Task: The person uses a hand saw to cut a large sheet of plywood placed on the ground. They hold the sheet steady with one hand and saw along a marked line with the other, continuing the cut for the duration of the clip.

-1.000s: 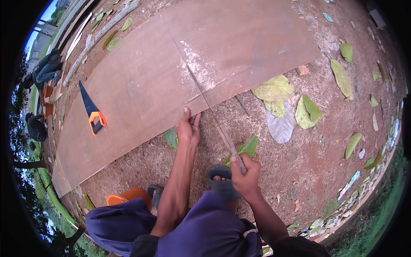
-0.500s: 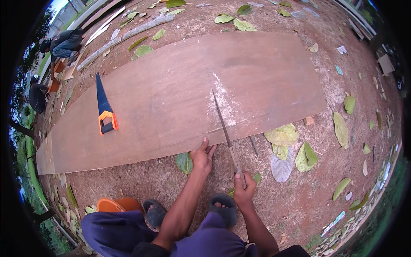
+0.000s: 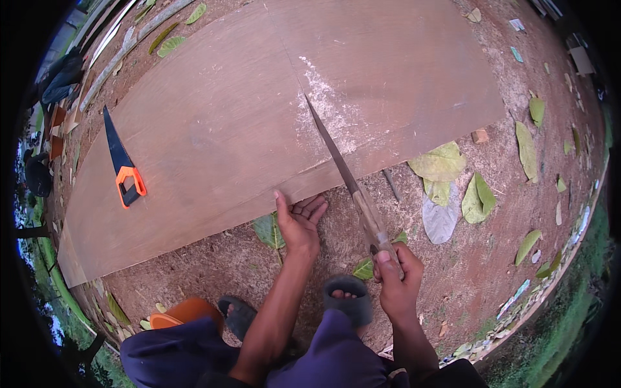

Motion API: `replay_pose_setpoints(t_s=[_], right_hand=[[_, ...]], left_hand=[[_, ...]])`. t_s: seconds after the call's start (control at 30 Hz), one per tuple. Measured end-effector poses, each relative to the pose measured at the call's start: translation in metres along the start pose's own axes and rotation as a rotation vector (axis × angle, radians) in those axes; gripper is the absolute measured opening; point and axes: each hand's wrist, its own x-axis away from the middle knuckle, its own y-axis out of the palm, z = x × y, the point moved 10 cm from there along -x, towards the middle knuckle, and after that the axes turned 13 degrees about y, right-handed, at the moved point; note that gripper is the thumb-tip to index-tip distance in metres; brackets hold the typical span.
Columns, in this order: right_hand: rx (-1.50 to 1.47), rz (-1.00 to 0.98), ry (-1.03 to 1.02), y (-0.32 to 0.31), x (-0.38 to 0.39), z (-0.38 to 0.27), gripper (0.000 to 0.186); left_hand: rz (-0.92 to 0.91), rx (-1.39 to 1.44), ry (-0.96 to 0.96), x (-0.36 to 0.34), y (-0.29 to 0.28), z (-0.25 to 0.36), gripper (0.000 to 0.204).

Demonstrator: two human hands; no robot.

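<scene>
My right hand (image 3: 396,284) is closed round the wooden handle of a handsaw (image 3: 337,158). Its narrow dark blade crosses the near edge of a large brown plywood sheet (image 3: 213,129) and points away from me along a thin line. Pale sawdust (image 3: 326,103) lies on the sheet beside the blade. To the left of the saw, my left hand (image 3: 299,226) grips the near edge, thumb on top and fingers partly hidden beneath. A second handsaw (image 3: 123,158), with an orange and black handle, lies farther left on the sheet.
An orange bucket (image 3: 187,312) stands beside my sandalled feet. Large leaves (image 3: 440,161) and a wood block (image 3: 479,136) lie on the reddish ground to the right. A long pole (image 3: 132,42) lies at the far left, near a crouching person (image 3: 61,77).
My right hand has drawn the handsaw back toward me and to the right. My left hand stays at the sheet's edge, its fingers more spread. The whole view has shifted.
</scene>
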Motion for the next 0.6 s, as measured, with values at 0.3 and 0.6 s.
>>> replay_pose_setpoints(t_s=[0.3, 0.6], right_hand=[[0.074, 0.012, -0.025, 0.006, 0.014, -0.006, 0.027], [0.096, -0.031, -0.075, 0.009, 0.003, 0.008, 0.025]], left_hand=[[0.033, -0.015, -0.027, 0.036, -0.032, 0.001, 0.052], [-0.082, 0.092, -0.051, 0.016, 0.017, 0.001, 0.046]])
